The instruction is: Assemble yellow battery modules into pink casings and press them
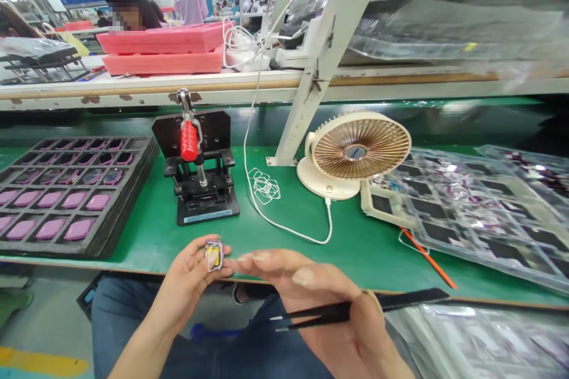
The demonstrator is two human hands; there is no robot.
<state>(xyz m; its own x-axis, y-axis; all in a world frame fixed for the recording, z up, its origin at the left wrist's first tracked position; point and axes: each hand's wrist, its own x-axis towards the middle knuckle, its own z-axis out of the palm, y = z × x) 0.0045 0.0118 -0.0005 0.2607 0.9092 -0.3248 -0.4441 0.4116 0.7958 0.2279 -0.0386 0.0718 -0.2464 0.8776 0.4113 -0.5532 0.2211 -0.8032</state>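
My left hand (189, 278) pinches a small square part with a yellow face (214, 254) just in front of the green bench edge. My right hand (320, 302) reaches across, its forefinger and thumb stretched to the part's right side. Black tweezers (355, 309) are tucked under the right hand's other fingers, with their tips pointing left. On the bench behind the hands stands a black toggle press with a red handle (199, 169).
A black tray of pink parts (53, 201) lies at the left. A cream desk fan (355, 154) with a white cable (288, 228) stands mid-bench. Clear plastic trays (480, 213) cover the right side. Pink foam sheets (164, 50) sit on the shelf; people work beyond.
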